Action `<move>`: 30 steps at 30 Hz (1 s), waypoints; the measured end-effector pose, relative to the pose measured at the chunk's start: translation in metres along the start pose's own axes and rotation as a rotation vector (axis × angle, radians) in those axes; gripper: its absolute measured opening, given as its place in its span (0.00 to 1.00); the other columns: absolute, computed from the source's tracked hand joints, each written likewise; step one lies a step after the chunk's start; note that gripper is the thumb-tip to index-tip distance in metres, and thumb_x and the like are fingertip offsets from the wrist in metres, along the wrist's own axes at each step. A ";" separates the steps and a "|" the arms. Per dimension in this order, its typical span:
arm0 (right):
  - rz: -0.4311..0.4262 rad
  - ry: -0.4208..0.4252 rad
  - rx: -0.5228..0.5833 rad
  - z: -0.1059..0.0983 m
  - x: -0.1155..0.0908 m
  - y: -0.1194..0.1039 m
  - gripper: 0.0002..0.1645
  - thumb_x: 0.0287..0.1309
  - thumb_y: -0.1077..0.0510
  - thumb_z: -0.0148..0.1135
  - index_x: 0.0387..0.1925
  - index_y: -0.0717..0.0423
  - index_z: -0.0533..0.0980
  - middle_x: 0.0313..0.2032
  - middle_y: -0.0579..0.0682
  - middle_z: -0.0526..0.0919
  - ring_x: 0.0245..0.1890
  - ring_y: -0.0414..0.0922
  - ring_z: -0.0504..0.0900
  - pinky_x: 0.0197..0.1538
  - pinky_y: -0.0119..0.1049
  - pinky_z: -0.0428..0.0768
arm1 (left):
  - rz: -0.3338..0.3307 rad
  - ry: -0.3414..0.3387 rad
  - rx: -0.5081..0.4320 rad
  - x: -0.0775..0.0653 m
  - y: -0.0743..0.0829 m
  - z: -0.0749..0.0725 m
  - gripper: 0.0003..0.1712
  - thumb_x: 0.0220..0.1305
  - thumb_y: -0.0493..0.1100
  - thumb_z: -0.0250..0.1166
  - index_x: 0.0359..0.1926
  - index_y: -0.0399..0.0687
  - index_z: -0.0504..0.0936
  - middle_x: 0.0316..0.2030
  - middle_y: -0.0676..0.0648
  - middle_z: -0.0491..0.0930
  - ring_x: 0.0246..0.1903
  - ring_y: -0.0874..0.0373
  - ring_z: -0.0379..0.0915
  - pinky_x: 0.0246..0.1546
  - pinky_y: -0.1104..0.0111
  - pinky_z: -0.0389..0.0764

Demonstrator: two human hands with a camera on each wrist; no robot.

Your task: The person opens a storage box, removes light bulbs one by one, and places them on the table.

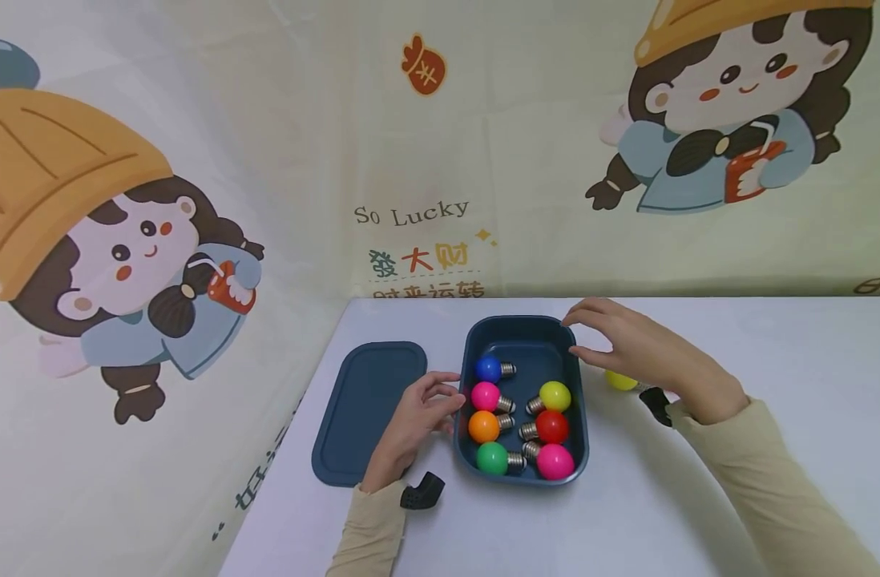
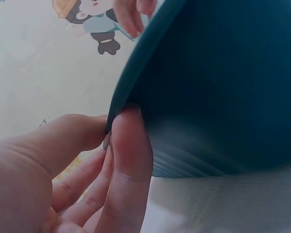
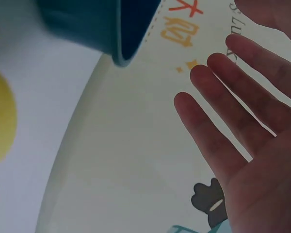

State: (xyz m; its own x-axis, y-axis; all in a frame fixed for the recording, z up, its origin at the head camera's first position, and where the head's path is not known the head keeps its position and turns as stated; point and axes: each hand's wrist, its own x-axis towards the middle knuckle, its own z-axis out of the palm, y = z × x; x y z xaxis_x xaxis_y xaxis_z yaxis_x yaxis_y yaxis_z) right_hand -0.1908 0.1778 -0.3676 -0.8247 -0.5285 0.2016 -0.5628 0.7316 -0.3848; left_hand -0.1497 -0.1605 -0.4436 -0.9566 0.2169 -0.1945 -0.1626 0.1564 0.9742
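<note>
A dark blue box (image 1: 537,340) sits on the white table with several coloured toy light bulbs inside, each with a silver screw base. Down its left side lie a blue bulb (image 1: 488,368), a pink, an orange and a green one. A yellow bulb (image 1: 555,397), a red one and another pink one lie along its right side. My left hand (image 1: 424,410) is at the box's left rim, thumb and index finger pinching it in the left wrist view. Beside the top right corner is my right hand (image 1: 638,344), fingers extended and apart from the box (image 3: 82,24) in the right wrist view.
A dark blue lid (image 1: 368,409) lies flat left of the box. Another yellow bulb (image 1: 619,381) rests on the table right of the box, partly hidden by my right hand. Behind the table hangs a printed cloth (image 1: 541,160) with cartoon figures.
</note>
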 end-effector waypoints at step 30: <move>-0.081 -0.198 0.061 0.040 0.058 -0.046 0.29 0.62 0.52 0.68 0.60 0.63 0.74 0.57 0.60 0.78 0.58 0.56 0.78 0.61 0.50 0.77 | 0.019 -0.010 0.016 0.000 -0.003 -0.001 0.27 0.65 0.44 0.69 0.61 0.42 0.74 0.42 0.43 0.79 0.29 0.59 0.78 0.28 0.70 0.83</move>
State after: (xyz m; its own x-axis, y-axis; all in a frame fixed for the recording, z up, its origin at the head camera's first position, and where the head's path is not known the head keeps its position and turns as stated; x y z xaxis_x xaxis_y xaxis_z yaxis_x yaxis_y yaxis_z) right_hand -0.2102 0.0958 -0.3742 -0.7462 -0.6634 0.0556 -0.6178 0.6589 -0.4291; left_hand -0.1498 -0.1619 -0.4461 -0.9569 0.2300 -0.1772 -0.1404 0.1676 0.9758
